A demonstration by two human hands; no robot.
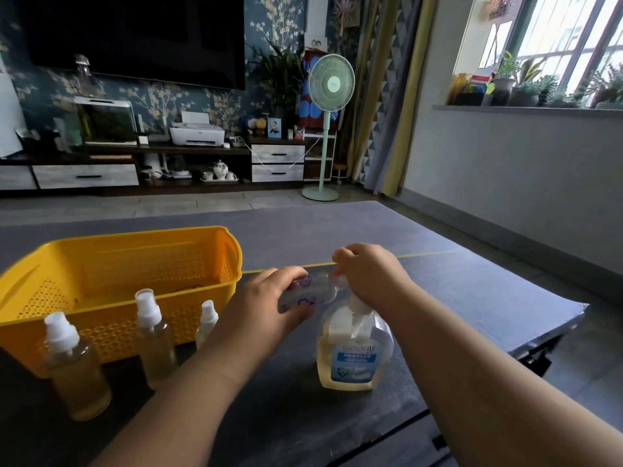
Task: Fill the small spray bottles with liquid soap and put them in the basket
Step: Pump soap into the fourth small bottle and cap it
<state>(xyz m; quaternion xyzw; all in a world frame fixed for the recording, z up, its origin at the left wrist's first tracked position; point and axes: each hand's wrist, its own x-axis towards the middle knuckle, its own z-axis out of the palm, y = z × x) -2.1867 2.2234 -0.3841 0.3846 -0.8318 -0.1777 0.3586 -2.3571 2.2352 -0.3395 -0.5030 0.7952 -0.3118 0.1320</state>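
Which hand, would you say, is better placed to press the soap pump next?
Right: the right hand is curled over the pump of the soap bottle, while the left hand holds the small bottle at its spout.

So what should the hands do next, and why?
Probably push the pump down. The right hand curls over it on the soap bottle, and the left hand holds a small bottle tipped with its mouth at the pump; it looks empty.

Pump head of soap bottle [333,332] covered by right hand [371,274]. Mouth of small clear bottle [310,291] concealed under the same fingers. Third spray bottle [207,320] half hidden behind left hand [266,301]. Fine print on label [355,364] illegible.
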